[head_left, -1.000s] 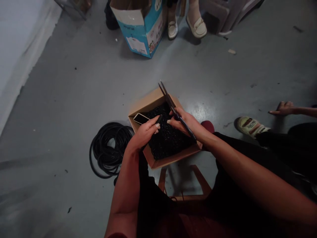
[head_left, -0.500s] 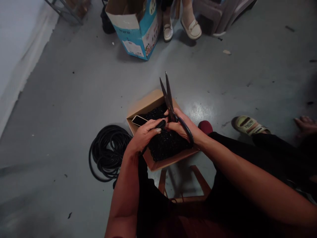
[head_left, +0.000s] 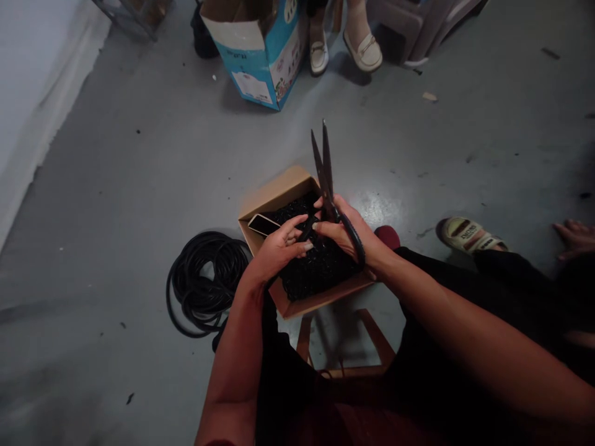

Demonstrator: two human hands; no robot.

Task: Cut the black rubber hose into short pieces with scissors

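Note:
My right hand (head_left: 346, 232) grips black scissors (head_left: 325, 170) by the handles, blades pointing up and slightly apart. My left hand (head_left: 279, 248) pinches the end of a black hose (head_left: 307, 230) and holds it against the scissors near the pivot. Both hands hover over a brown cardboard box (head_left: 274, 195) filled with small black cut pieces (head_left: 316, 266). A phone (head_left: 263, 224) leans on the box's left edge. The hose runs down under my left wrist.
A coil of black hose (head_left: 202, 285) lies on the grey floor left of the box. A blue and white carton (head_left: 260, 46) stands at the back, beside another person's white shoes (head_left: 341, 49). A sandalled foot (head_left: 469, 234) and a wooden stool frame (head_left: 344, 341) are close by.
The scissors swung from a leftward slant to nearly upright and rose a little. My left hand brought the hose end up to the blades.

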